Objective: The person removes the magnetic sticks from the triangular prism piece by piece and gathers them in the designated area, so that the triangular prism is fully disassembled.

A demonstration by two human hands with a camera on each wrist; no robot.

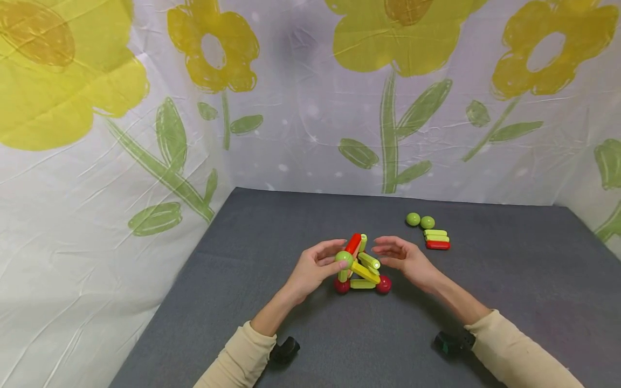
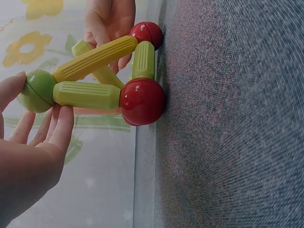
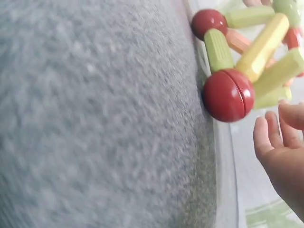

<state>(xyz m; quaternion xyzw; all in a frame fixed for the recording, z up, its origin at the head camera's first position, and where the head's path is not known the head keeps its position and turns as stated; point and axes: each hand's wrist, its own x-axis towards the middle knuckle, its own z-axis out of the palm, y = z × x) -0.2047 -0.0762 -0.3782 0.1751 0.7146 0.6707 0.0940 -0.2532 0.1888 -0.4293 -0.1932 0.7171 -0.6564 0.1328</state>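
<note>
A small frame of toy rods and balls [image 1: 360, 268] stands in the middle of the grey table [image 1: 339, 334]. Two red balls [image 2: 141, 101] [image 2: 147, 33] form its feet, joined by a green rod [image 2: 144, 59]. Yellow [image 2: 95, 58] and green rods rise to a green ball [image 2: 38, 90], and a red rod [image 1: 353, 242] leans at the top. My left hand [image 1: 335, 258] pinches the green ball between thumb and fingers. Just right of the frame my right hand [image 1: 383, 248] hovers with relaxed fingers [image 3: 270, 135], holding nothing.
Two loose green balls [image 1: 420, 220] lie at the back right, beside two yellow-green rods [image 1: 436, 235] and a red rod [image 1: 438, 245]. A flower-print sheet [image 1: 145, 134] walls off the table's back and left sides.
</note>
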